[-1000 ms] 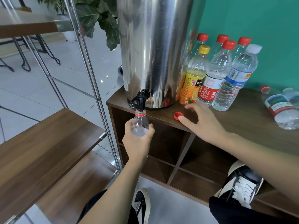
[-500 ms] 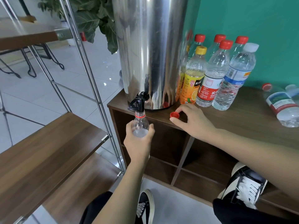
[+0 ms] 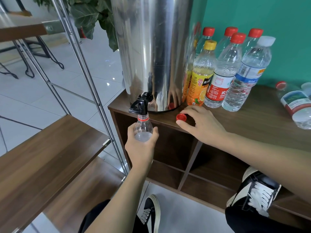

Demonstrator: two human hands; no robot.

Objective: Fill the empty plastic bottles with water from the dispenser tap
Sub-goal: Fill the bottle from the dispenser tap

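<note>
left hand (image 3: 142,145) grips a clear bottle (image 3: 143,130) under the black tap (image 3: 139,105), frame centre; right hand (image 3: 202,125) fingers pinch a red cap (image 3: 181,117) on the table (image 3: 252,121).

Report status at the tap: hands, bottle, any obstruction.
Left hand grips open bottle under black tap. Right hand pinches red cap on cabinet top. Nothing blocking the tap.

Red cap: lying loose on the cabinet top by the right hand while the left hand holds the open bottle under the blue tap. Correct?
Not quite. The tap is black, not blue, per the head view. Otherwise right: red cap on the cabinet top by the right hand; left hand holds the bottle.
</note>
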